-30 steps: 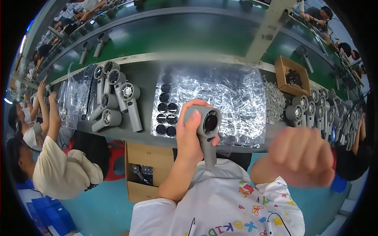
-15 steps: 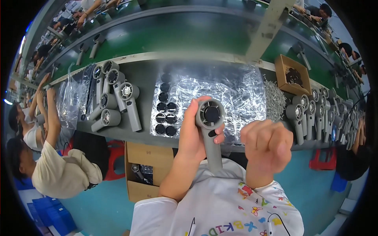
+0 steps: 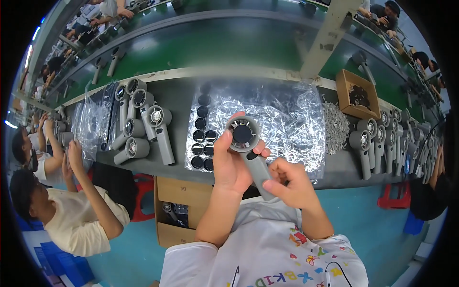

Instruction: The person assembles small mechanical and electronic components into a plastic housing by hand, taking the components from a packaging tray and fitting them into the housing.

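A grey handheld fan (image 3: 258, 173) is held in front of my chest, its round head with a black centre disc facing up. My left hand (image 3: 230, 160) wraps round the fan's head and neck, thumb at the rim. My right hand (image 3: 291, 184) grips the lower handle between thumb and curled fingers. Just beyond my hands, several black round caps (image 3: 197, 149) stand in columns on the left part of a clear plastic sheet (image 3: 282, 110) lying on the workbench.
More grey fans stand in a group (image 3: 160, 134) at left and a long row (image 3: 366, 143) at right. A pile of small grey pieces (image 3: 335, 126) lies by an open cardboard box (image 3: 357, 98) of dark parts. Below the bench is a carton (image 3: 179, 186). Co-workers (image 3: 71, 205) sit on both sides.
My right hand has come down and left onto the fan's handle. The fan has tilted, its head shifting left. The co-worker at left has lowered and brought together their hands.
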{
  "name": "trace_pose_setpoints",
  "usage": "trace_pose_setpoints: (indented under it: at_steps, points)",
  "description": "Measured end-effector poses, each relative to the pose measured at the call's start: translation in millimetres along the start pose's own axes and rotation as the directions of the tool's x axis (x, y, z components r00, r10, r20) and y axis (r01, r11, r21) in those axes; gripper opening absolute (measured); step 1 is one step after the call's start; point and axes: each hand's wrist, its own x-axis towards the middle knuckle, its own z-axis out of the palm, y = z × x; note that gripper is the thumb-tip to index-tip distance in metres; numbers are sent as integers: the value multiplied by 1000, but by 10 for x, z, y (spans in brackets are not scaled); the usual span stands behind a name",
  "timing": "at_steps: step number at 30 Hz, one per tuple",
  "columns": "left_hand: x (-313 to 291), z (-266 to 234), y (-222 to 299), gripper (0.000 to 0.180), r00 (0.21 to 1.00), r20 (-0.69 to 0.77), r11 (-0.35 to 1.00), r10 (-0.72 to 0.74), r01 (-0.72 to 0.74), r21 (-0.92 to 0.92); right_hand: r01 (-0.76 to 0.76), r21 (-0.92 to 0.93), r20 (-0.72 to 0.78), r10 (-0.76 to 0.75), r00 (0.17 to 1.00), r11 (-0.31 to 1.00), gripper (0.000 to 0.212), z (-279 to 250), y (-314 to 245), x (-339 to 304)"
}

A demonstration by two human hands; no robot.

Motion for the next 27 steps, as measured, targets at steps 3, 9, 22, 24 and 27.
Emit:
trace_pose_setpoints:
  at_steps: [3,9,22,24,27]
  points:
    - [45,-8,-34,60,997,74,999,-27,30,-38,48,-211,66,-35,997,976,23,1,-105,10]
    - [-35,-80,43,57,984,-171,873,59,32,487,147,-439,-125,-223,967,886,30,74,-14,73]
    - [393,313,592,52,989,-23,773,145,-98,627,25,-504,-582,-361,729,863,17,-1619,-66,360]
    - [695,422,604,46,979,-47,692,198,-106,714,8,-537,-617,-399,678,843,18,-1781,186,426]
    - [1176,572,533,53,974,13,458,224,-117,881,-31,-591,-612,-423,668,806,18,-1782,368,443]
